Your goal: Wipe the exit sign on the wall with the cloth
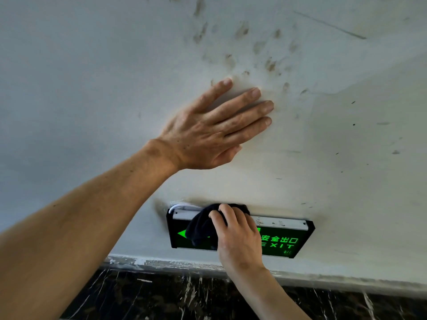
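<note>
Fingers (221,215) of right hand (238,239) curled around dark cloth (203,229), pressed on exit sign (284,241) left-centre | sign mounted low on wall (92,77), lower centre of frame, above dark marble skirting (161,296) | left hand (212,130) flat on wall mid-frame, fingers spread narrow, nothing held | smudges (270,65) seen upper centre

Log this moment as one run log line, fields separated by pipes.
step: wiping exit sign | right hand: presses dark cloth on sign's left top | left hand: flat on wall, empty | wall: smudged
</note>
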Tool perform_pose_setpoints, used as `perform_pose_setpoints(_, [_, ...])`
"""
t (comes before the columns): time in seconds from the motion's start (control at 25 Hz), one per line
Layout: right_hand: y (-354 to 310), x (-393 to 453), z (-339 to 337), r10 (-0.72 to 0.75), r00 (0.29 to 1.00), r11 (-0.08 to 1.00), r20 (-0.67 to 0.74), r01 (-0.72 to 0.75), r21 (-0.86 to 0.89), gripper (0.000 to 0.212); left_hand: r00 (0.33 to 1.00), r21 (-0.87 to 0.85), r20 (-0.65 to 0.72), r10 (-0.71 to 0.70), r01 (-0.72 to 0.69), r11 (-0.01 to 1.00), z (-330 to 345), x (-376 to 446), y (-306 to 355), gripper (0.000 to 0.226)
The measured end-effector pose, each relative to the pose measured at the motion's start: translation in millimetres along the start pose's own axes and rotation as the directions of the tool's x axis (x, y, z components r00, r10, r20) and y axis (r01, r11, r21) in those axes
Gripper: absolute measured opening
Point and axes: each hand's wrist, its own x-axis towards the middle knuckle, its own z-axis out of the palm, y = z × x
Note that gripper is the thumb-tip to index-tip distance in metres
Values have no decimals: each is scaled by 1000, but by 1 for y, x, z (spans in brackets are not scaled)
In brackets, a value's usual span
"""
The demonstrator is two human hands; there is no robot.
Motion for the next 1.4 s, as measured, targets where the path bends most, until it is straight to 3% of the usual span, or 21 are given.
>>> perform_pose_setpoints(0.16, [32, -15, -8, 35, 999, 999, -24, -36, -24, 47, 1000, 16, -19, -17, 17, 1000, 1, -3, -1, 60])
perform_pose_setpoints(0.32, [64, -25, -19, 99, 994, 995, 44, -97, -35, 62, 1000, -10, -13, -7, 6, 1000, -1, -1, 0, 60])
perform_pose_setpoints(0.6, [94, -30, -29, 152, 984, 988, 94, -153, 2, 64, 1000, -3, -14, -12, 12, 1000, -1, -2, -1, 60])
perform_pose_setpoints(1.16, [89, -40, -32, 384, 921, 923, -67, -380, 67, 57, 1000, 21, -27, -6, 6, 1000, 0, -2, 1, 63])
perform_pose_setpoints(1.4, [92, -51, -33, 396, 914, 917, -92, -388, 93, 57, 1000, 22, -27, -6, 7, 1000, 0, -2, 1, 63])
